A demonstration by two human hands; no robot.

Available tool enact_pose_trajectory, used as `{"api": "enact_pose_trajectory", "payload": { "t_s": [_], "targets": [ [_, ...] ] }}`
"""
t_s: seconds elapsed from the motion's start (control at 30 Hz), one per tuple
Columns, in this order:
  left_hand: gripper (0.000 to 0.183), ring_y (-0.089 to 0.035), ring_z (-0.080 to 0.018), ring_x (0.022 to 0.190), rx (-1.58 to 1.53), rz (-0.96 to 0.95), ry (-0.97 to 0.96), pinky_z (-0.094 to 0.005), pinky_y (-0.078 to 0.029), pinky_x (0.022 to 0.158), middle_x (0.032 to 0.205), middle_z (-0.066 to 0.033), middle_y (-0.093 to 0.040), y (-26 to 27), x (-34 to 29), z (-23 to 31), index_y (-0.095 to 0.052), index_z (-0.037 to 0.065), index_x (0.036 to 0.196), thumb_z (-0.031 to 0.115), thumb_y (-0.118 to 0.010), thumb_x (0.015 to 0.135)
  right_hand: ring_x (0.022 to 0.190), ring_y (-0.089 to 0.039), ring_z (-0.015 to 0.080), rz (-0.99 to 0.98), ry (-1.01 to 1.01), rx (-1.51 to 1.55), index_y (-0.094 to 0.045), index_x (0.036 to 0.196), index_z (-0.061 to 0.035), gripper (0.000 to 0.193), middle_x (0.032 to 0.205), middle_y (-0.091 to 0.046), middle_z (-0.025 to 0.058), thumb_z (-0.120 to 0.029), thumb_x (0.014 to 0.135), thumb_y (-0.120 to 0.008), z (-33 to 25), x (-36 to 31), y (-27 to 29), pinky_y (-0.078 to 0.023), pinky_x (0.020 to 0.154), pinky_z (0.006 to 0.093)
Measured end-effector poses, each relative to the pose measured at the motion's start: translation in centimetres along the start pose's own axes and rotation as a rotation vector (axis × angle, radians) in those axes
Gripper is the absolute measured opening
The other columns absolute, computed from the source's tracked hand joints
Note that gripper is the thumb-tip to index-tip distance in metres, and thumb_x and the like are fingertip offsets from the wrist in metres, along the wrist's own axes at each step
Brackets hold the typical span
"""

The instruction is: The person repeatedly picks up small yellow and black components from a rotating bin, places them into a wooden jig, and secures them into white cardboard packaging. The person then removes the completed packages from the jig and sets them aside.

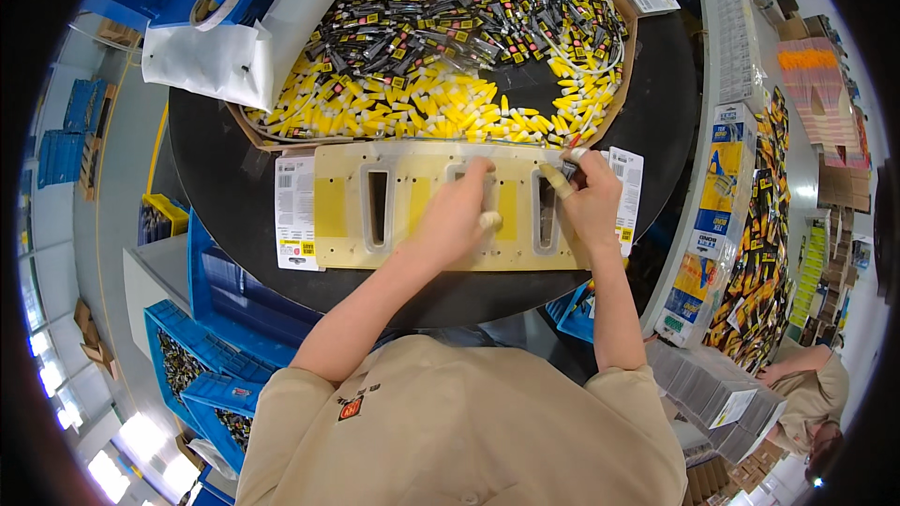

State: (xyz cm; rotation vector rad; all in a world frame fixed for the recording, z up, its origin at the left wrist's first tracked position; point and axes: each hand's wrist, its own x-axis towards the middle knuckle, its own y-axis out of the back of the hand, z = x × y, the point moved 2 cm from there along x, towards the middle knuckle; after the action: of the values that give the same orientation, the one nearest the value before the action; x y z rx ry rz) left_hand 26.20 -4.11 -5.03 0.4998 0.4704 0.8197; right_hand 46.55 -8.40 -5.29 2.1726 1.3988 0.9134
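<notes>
On the round black desk (450,295), the left hand (457,215) presses flat, fingers spread, on the pale yellow slotted plastic jig plate (342,211); the right hand (589,199) pinches a small dark tube (568,169) above the rightmost upright slot (547,211).

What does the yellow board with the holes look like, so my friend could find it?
Start at the round black table, heaped at its far side with yellow tubes. At its near edge lies a flat, pale yellow board, under the left hand and right hand. Unlike the white printed cards at its ends, it has long slots cut through it.
</notes>
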Motion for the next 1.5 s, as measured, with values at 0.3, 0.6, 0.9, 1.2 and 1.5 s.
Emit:
{"api": "enact_pose_trajectory", "payload": {
  "t_s": [0.3,0.6,0.9,1.2,1.5],
  "targets": [
    [0.07,-0.064,-0.044,0.073,0.34,0.073,0.098,-0.0504,-0.049,0.062,0.07,-0.0242,-0.062,2.5,-1.1,-1.3,-0.036,-0.003,0.118,0.03,-0.08,0.076,0.059,-0.054,0.0177,0.114,0.061,0.048,-0.073,0.095,-0.0032,0.015,0.077,-0.06,0.0096,-0.015,0.086,-0.072,-0.4,7.9,-6.6,-0.043,0.058,0.0295],
    [0.059,-0.064,-0.0361,0.073,-0.212,0.135,0.01,-0.0444,-0.051,0.064,0.076,-0.017,-0.063,5.2,-4.2,-5.5,-0.039,0.006,0.128,0.011,-0.074,0.081,0.091,-0.067,0.0353,-0.475,0.009,-0.44,-0.066,0.095,0.0013,0.025,0.091,-0.069,0.0204,-0.014,0.078,-0.075,-0.1,16.1,-14.5,-0.052,0.083,0.0415],
    [0.065,-0.063,-0.0387,0.076,0.343,0.199,0.217,-0.0462,-0.047,0.068,0.077,-0.0175,-0.063,10.6,-5.0,-7.4,-0.042,0.006,0.126,0.027,-0.079,0.077,0.061,-0.058,0.0142,-0.355,-0.158,0.096,-0.058,0.124,-0.0126,0.049,0.069,-0.059,0.004,-0.01,0.078,-0.075,-6.9,2.1,-7.0,-0.047,0.059,0.0312],
    [0.038,-0.064,-0.0355,0.083,0.299,0.431,-0.193,-0.0428,-0.05,0.075,0.091,-0.0127,-0.064,14.0,0.0,-5.8,-0.059,0.011,0.119,-0.004,-0.053,0.084,0.069,-0.059,0.0211,-0.125,-0.264,-0.045,-0.066,0.109,-0.0041,0.033,0.085,-0.062,0.0106,-0.01,0.077,-0.075,-4.3,-3.3,-1.4,-0.05,0.067,0.0326],
    [0.032,-0.062,-0.0324,0.098,0.747,0.11,-0.023,-0.0422,-0.051,0.08,0.107,-0.0105,-0.059,14.0,10.8,-7.8,-0.067,0.011,0.106,-0.004,-0.057,0.08,0.069,-0.063,0.0225,-0.12,-0.452,0.071,-0.064,0.092,0.0001,0.011,0.082,-0.063,0.011,-0.001,0.082,-0.069,-0.5,-3.9,-1.0,-0.051,0.065,0.033]
  ]
}}
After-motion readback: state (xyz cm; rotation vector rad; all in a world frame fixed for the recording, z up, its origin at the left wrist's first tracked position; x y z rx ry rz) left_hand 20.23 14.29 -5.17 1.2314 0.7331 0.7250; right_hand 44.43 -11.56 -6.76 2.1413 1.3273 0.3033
